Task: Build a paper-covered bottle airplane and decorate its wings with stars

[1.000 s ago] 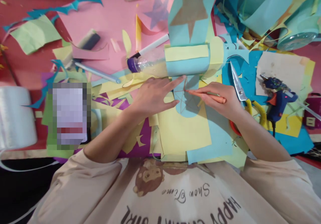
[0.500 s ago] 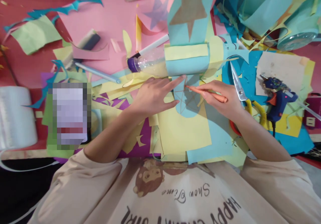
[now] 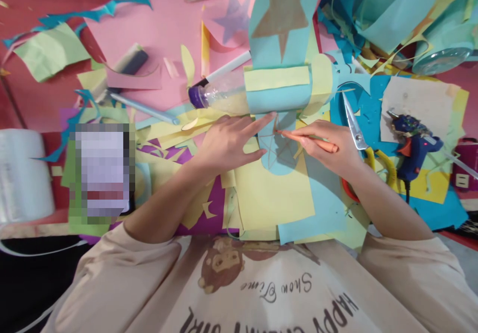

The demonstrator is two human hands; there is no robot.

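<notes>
Orange crayon at a star outline on pale blue paper

From the head view, your right hand has its fingers pinched round the orange crayon, its tip at the upper lines of the star. Your left hand lies flat with fingers spread, thumb and forefinger well apart, at the left edge of the pale blue paper. That piece lies over a yellow sheet, just below a plastic bottle on its side. Scissors lie open just beside your right hand; a blue glue gun rests farther right on the paper-strewn worktop.
</notes>
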